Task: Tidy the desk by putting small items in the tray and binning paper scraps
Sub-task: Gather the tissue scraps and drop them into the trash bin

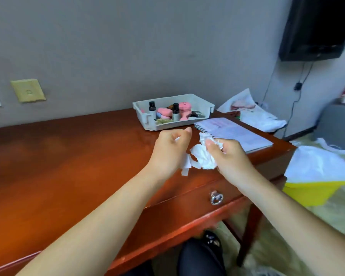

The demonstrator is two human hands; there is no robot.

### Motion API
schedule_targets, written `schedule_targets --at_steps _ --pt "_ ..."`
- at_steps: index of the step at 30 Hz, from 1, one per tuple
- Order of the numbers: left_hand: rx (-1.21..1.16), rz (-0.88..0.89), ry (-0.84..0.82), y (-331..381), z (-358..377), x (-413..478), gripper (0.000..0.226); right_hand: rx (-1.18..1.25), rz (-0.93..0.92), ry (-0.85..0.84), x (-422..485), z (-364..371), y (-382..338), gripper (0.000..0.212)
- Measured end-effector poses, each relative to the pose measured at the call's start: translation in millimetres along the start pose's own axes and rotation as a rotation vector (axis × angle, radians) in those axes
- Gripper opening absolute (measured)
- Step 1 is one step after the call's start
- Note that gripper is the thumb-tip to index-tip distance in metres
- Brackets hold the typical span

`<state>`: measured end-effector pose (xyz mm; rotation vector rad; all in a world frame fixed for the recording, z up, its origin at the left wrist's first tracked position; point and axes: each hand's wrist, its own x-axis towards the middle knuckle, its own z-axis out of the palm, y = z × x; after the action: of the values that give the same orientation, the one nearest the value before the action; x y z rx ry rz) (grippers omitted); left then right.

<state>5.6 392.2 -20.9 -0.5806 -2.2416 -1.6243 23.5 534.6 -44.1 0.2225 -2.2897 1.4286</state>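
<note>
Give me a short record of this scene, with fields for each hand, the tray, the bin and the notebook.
left hand: holds paper strips above the desk
right hand: grips crumpled paper
tray: near the wall, holds small bottles and pink items
bin: yellow, white liner, right of the desk
notebook: spiral-bound, flat beside the tray

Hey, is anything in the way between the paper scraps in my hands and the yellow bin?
Nothing visible does. From the right hand and left hand, the paper scraps have open air to the yellow bin; the notebook lies farther back.
</note>
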Motion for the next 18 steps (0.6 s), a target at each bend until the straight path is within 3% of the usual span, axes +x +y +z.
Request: schedule_targets --at_steps 6,11,15,18 --pt "-0.153 0.012 -0.228 -2.0 96.0 -4.2 0.052 -0.082 0.084 0.129 -29.0 -71.5 50.5 0.043" --pt "-0.236 0.048 -0.312 -2.9 176.4 -25.0 0.052 -0.110 0.213 0.227 -65.0 -120.1 98.1 0.043" --pt "-0.249 -0.021 -0.416 -15.1 238.1 -49.5 0.055 -0.099 0.328 0.265 -97.3 -148.4 140.8 0.039" --pt "-0.284 -0.093 -0.463 -36.7 277.3 -68.6 0.050 -0.119 0.460 0.304 -122.1 -160.8 180.8 0.048"
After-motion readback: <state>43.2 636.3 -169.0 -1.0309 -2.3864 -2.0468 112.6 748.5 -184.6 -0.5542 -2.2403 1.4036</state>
